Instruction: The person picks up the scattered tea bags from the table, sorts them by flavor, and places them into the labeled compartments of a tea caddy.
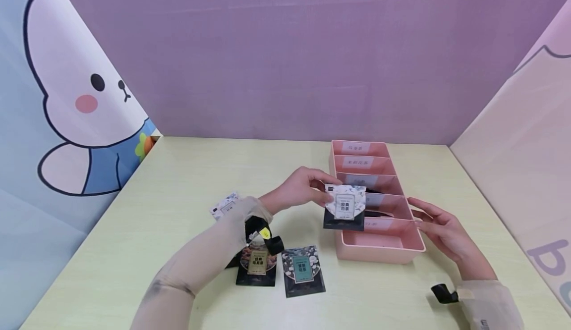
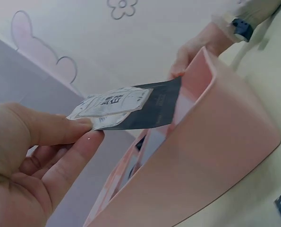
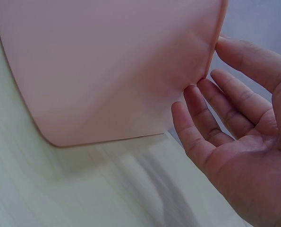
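Beige left sleeve [image 1: 180, 270] foremost, a pink divided box [image 1: 376, 254] sits between the right hand [image 1: 446, 236], fingers loosely extended against its rim, and the left hand [image 1: 296, 191], which pinches a black-and-white sachet [image 1: 345, 207] over the box.

Right hand [image 3: 246, 142]: fingers [image 3: 204, 113] touching pink box [image 3: 102, 71] edge; shadows [image 3: 166, 184] across pale tabletop [image 3: 31, 189].

Your raised packet [image 1: 344, 209] is patterned white above black; the box [image 1: 379, 254] at your one o'clock is pink. The teal-labelled packet [image 1: 304, 272] is black with white flowers; at its nine o'clock, the gold-labelled packet [image 1: 257, 264] is brown over black. Your counter [image 1: 116, 246] is pale yellow.
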A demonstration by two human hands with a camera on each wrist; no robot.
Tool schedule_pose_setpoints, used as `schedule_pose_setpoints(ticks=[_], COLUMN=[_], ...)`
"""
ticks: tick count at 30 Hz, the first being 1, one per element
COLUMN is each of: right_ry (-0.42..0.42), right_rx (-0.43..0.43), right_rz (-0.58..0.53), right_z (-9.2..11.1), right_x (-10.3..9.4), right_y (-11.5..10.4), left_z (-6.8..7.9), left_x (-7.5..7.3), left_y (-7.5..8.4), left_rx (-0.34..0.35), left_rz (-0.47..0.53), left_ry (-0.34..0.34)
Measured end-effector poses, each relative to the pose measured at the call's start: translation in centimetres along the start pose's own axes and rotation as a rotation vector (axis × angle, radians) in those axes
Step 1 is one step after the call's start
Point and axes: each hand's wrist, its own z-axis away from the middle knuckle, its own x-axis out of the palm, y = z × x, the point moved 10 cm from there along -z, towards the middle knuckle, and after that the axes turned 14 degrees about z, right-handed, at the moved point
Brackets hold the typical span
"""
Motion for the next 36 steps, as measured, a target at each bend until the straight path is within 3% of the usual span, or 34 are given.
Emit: schedule_pose_setpoints(ticks=[12, 18, 28, 32, 36], right_ry=[0.011, 0.019, 0.018, 0.011, 0.003], right_rx=[0.014, 0.024, 0.018, 0.005, -0.002], right_rz=[0.002, 0.009, 0.016, 0.009, 0.001], right_z=[0.1, 0.1, 0.1, 0.1, 0.1], right_x=[0.0, -0.1, 0.0, 0.0, 0.1], right_y=[0.1, 0.1, 0.1, 0.1, 0.1], left_z=[-0.8, -1.0, -1.2, -1.0, -0.5], left_x=[2.7, 3.7, 4.9, 5.2, 5.6], left_y=[-0.3, 0.1, -1.1, -1.0, -0.2], left_rx=[0.022, 0.060, 0.061, 0.094, 0.195], left_rz=[0.031, -0.052, -0.116, -0.191, -0.260], left_ry=[-0.005, -0.001, -0.041, -0.078, -0.128])
